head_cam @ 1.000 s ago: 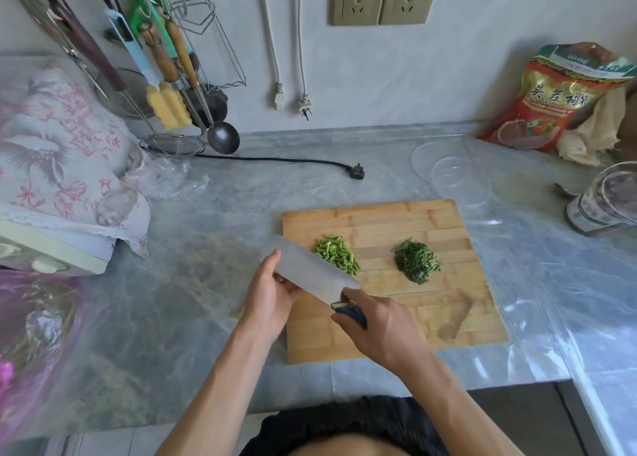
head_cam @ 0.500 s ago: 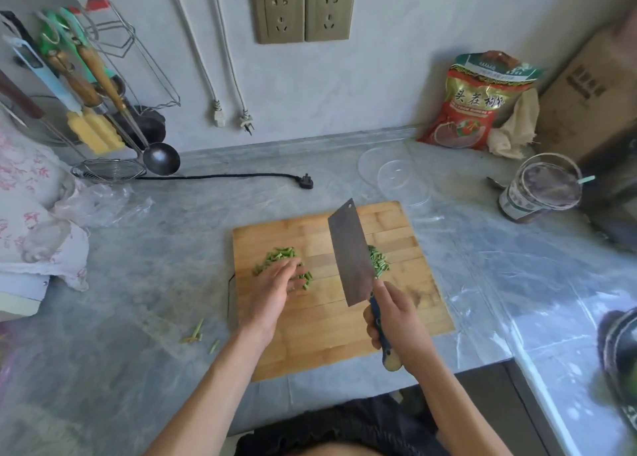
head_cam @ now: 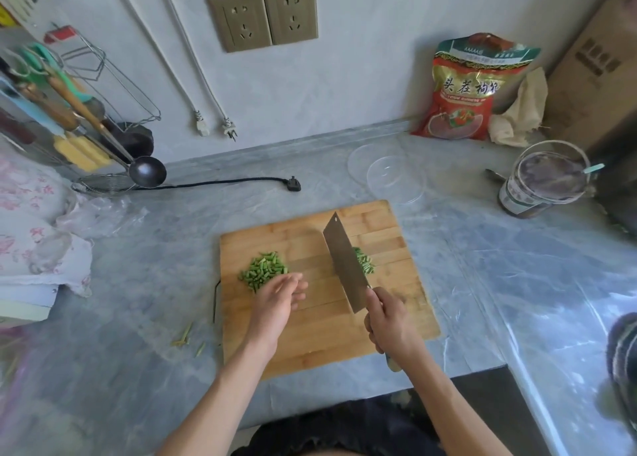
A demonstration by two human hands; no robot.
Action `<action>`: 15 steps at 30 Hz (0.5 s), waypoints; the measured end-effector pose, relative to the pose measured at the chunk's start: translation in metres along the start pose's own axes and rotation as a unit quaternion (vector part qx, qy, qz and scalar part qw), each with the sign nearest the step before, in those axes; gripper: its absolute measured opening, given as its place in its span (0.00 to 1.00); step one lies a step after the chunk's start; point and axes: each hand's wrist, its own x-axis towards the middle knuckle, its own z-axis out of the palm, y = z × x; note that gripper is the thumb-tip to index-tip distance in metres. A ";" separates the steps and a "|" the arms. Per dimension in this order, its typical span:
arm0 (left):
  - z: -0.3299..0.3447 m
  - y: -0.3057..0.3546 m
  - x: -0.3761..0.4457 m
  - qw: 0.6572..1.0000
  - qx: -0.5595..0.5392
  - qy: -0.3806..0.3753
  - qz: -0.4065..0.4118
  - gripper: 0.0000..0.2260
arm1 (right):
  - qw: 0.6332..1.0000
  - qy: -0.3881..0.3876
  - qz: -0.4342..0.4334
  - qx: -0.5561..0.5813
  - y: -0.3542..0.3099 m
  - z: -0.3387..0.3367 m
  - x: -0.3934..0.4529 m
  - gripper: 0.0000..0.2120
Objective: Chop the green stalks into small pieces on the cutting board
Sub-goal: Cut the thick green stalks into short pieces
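A wooden cutting board point(head_cam: 303, 338) lies on the grey counter. On its left part sits a pile of chopped green stalk pieces point(head_cam: 263, 270). A second, darker green pile point(head_cam: 364, 260) lies right of centre, partly hidden behind the cleaver blade point(head_cam: 344, 264). My right hand point(head_cam: 391, 321) grips the cleaver's handle, with the blade standing upright over the board and its tip pointing away. My left hand point(head_cam: 281, 300) hovers just in front of the left pile, its fingers relaxed and holding nothing.
Stalk scraps point(head_cam: 184, 336) lie on the counter left of the board. Clear lids point(head_cam: 393, 176) sit behind the board, a jar point(head_cam: 541, 183) and a red bag point(head_cam: 465, 90) at right. A utensil rack with a ladle point(head_cam: 146, 171) and a loose black plug point(head_cam: 293, 184) are at left.
My left hand has lifted off the left pile and drawn back a little toward me, uncovering it. The cleaver stays upright in my right hand. The view has shifted slightly.
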 end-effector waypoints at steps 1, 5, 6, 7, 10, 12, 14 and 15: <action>0.000 0.000 -0.001 1.000 0.002 0.002 0.002 0.07 | 1.000 0.000 -0.009 -0.010 -0.001 0.002 -0.001 0.19; 0.002 -0.004 -0.006 1.000 0.000 0.030 0.006 0.07 | 0.997 -0.039 -0.052 -0.038 -0.005 0.024 -0.007 0.18; 0.001 -0.005 -0.007 0.999 -0.003 0.040 0.005 0.08 | 0.996 -0.052 -0.058 -0.042 -0.005 0.029 -0.008 0.19; 0.000 -0.007 -0.008 0.999 -0.004 0.049 0.004 0.08 | 0.995 -0.061 -0.063 -0.043 -0.004 0.033 -0.009 0.20; -0.003 -0.011 -0.012 0.997 -0.013 0.071 -0.003 0.08 | 0.996 -0.062 -0.051 -0.034 0.000 0.028 -0.005 0.19; -0.005 -0.014 -0.015 0.996 -0.017 0.081 -0.012 0.07 | 0.998 -0.050 -0.025 -0.014 0.002 0.019 -0.001 0.19; -0.005 -0.016 -0.017 0.996 -0.022 0.086 -0.013 0.07 | 0.999 -0.033 -0.024 -0.024 0.001 0.013 0.004 0.19; -0.005 -0.017 -0.018 0.996 -0.026 0.090 -0.011 0.07 | 0.998 -0.026 -0.037 -0.045 -0.002 0.014 0.006 0.18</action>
